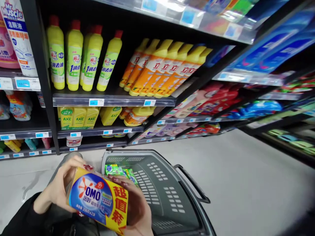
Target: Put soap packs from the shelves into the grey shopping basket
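A yellow and blue OMO laundry soap pack (98, 200), marked 206 g x 2, is held up between my two hands with its printed face toward me. My left hand (59, 186) grips its left end, thumb and fingers closed around the edges. Around the right end my right hand (139, 205) is closed, its fingertips on the top edge. Just beyond the pack stands a grey shopping basket (167, 193) with slotted walls and a dark handle. Several green packs (114, 169) lie inside it, partly hidden by my hands and the soap.
Shelves ahead hold yellow dish soap bottles (74, 59), orange bottles (162, 70) and yellow AXE jugs (78, 117). Price tags line the shelf edges (110, 100). Grey floor (236, 170) runs along the right beside more shelving, where blue packages are blurred.
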`<state>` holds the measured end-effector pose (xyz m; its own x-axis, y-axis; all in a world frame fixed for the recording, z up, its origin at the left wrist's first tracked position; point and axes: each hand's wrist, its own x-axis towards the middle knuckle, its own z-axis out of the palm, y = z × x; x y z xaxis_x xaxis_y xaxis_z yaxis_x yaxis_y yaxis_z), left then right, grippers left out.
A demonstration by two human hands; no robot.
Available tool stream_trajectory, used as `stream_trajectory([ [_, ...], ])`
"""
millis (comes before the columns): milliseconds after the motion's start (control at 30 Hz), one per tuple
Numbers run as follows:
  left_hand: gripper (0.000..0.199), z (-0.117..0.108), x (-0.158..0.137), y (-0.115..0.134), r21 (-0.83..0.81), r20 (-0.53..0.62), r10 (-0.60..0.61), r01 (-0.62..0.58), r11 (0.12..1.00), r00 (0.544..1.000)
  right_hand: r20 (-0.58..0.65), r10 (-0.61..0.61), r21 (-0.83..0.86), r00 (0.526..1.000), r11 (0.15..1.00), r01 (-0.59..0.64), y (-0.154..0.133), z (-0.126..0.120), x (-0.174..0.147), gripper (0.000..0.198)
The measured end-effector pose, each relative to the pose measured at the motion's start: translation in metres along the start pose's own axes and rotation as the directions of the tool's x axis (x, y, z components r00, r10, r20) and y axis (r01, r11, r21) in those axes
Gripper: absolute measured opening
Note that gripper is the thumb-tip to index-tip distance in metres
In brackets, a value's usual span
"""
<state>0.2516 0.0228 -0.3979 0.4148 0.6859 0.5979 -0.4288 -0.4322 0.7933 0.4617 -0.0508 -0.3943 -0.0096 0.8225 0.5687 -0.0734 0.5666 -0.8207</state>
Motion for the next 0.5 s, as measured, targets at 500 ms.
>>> stream_trajectory([
  [500, 0.069, -0.003, -0.002, -0.055, -0.496, -0.006, -0.454, 0.391, 0.775, 0.891, -0.013, -0.092, -0.662, 0.996, 0.747, 0.060, -0.033, 0.030, 0.004, 0.086],
])
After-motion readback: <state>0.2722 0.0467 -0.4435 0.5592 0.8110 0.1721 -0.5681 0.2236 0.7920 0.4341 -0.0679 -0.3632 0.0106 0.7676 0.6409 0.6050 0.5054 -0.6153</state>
